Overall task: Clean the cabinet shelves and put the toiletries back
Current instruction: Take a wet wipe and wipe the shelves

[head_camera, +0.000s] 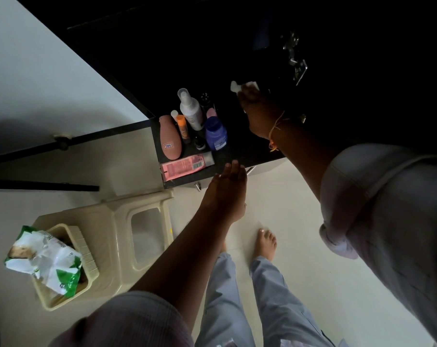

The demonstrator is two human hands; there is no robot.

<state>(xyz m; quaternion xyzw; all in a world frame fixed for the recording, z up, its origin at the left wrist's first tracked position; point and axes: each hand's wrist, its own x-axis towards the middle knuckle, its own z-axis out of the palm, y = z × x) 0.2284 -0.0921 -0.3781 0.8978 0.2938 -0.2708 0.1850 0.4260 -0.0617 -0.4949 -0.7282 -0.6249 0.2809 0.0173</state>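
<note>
On the dark cabinet shelf (240,149) stand several toiletries: a white spray bottle (191,108), a blue bottle (216,134), a pink bottle (171,139), a small orange tube (183,126) and a flat pink tube (184,167) at the front edge. My right hand (258,111) holds a white wipe (240,86) against the shelf, behind and to the right of the bottles. My left hand (227,191) rests with straight fingers on the shelf's front edge, just right of the flat pink tube.
A cream plastic stool (127,221) stands on the pale floor at the lower left. On it sits a cream basket (67,296) with a green-and-white wipes packet (47,261). My bare feet are below the shelf. A metal hinge (296,61) glints in the dark cabinet.
</note>
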